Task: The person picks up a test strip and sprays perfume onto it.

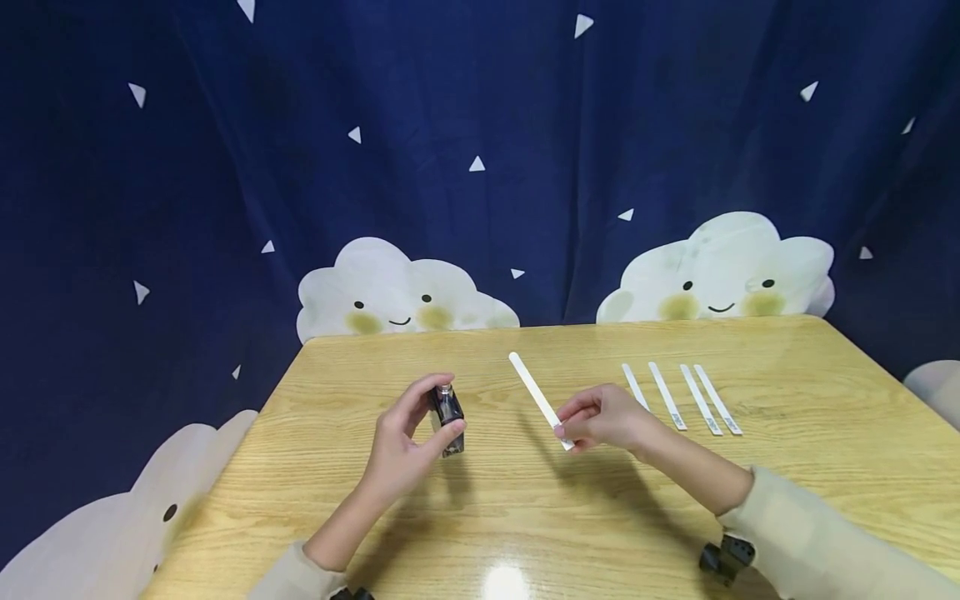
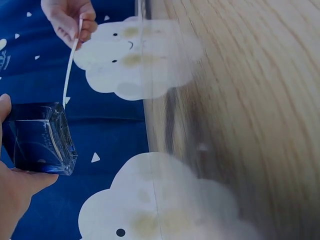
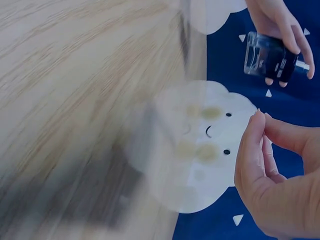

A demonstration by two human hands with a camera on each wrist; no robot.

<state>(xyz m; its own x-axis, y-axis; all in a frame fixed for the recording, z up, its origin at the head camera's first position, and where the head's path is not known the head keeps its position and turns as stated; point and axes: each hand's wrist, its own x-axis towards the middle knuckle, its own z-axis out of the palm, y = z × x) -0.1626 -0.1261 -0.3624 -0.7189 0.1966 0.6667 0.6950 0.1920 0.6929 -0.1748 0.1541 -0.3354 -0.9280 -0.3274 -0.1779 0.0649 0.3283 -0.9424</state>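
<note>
My left hand (image 1: 399, 450) grips a dark glass perfume bottle (image 1: 451, 410) above the table, thumb on its side and a finger on the metal sprayer (image 1: 445, 388) at its top. In the left wrist view the bottle (image 2: 37, 137) shows clear, thick glass edges. My right hand (image 1: 609, 417) pinches a white paper test strip (image 1: 534, 390) near its lower end. The strip's rounded end points up and away, to the right of the bottle and apart from it. In the right wrist view the right fingertips (image 3: 258, 117) meet, and the strip is hard to make out.
Several more white test strips (image 1: 667, 395) lie side by side on the wooden table (image 1: 360, 367), to the right, one partly behind the right hand. A dark blue curtain (image 1: 420, 100) with clouds and small white triangles hangs behind the table's far edge.
</note>
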